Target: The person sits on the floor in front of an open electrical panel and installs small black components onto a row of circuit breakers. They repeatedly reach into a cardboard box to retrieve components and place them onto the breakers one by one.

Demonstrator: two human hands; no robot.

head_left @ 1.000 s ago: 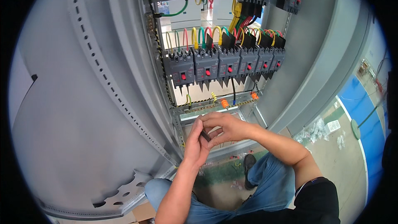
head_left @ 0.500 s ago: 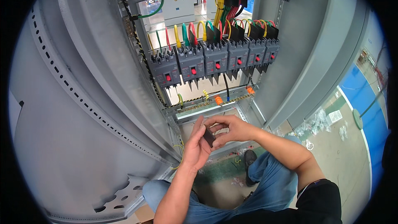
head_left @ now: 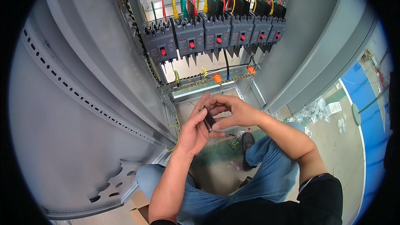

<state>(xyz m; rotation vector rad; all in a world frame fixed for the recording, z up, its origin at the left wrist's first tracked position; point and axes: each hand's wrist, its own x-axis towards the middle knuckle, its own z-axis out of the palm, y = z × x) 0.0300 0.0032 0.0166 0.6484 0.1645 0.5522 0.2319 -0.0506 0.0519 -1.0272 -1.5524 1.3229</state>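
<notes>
A small dark block is held between both hands, in front of the rail and below the row of breakers in the picture. It is pressed under the thumb of the left hand, whose fingers are partly hidden behind it, while its right side is gripped by the right hand, with thumb and bent fingers closed around it.
</notes>
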